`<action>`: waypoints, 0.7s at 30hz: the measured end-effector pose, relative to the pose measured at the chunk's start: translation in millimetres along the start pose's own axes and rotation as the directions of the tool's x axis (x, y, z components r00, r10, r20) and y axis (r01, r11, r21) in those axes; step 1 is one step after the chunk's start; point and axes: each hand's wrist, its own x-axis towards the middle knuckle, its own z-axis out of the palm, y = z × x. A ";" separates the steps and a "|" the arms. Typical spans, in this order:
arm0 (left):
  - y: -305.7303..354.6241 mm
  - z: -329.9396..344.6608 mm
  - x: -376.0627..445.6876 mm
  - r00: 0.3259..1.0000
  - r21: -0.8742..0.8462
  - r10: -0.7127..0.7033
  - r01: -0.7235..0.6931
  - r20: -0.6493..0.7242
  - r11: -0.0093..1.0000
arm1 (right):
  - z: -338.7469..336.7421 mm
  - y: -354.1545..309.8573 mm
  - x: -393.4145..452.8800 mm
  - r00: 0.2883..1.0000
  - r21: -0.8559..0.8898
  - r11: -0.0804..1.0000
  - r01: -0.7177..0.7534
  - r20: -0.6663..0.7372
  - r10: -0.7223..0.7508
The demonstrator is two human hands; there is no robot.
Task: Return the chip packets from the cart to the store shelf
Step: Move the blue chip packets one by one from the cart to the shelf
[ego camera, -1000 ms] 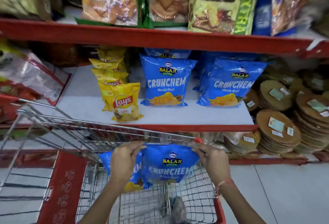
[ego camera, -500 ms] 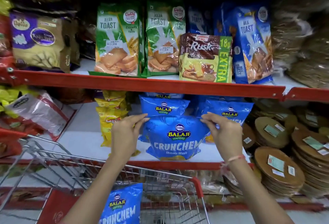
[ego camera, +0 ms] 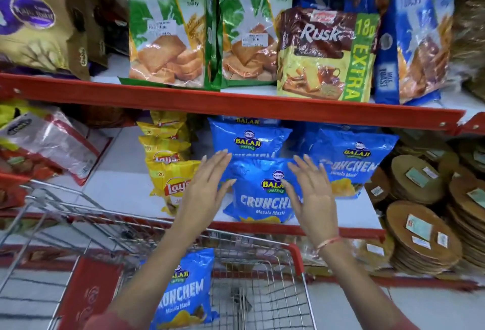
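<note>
At the far left, my wire cart stands against the white store shelf, its red rim toward me. A column of yellow Lay's packets stands on the shelf, left of my hands. In the near cart basket one blue Crunchem packet leans upright. My left hand is spread flat, fingers straight, gripping nothing, its thumb touching the left edge of the front blue Crunchem packet, which stands at the shelf's near edge. Another blue packet stands just behind it, farther in. My right hand is likewise spread wide with nothing in it, its palm over the right side of that front packet; I cannot tell whether it touches. To the right stands one more blue packet, then stacks of round brown discs at the far right.
</note>
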 end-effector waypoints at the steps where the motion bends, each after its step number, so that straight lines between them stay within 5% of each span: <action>1: -2.5 0.2 -10.6 1.000 -0.023 0.003 -0.003 0.009 1.000 | 6.0 -8.4 -8.0 1.000 0.038 0.999 0.031 0.004 -0.031; 7: -44.7 18.8 -108.7 0.984 -0.039 -0.168 0.171 0.055 0.985 | 63.0 -45.7 -69.0 0.971 0.179 0.980 0.090 0.203 -0.127; 10: -79.8 30.6 -159.9 0.917 -0.007 -0.359 0.366 0.171 0.931 | 95.4 -57.3 -98.2 0.931 0.172 0.976 0.133 0.318 -0.182; 15: -136.1 45.8 -199.2 0.812 0.211 -0.478 0.429 0.334 0.878 | 155.0 -66.3 -118.8 0.736 0.105 0.992 0.064 0.667 -0.118; 21: -192.2 74.1 -219.8 0.560 0.476 -0.581 0.340 0.590 0.811 | 221.0 -78.5 -122.9 0.542 0.006 0.986 0.169 0.835 -0.098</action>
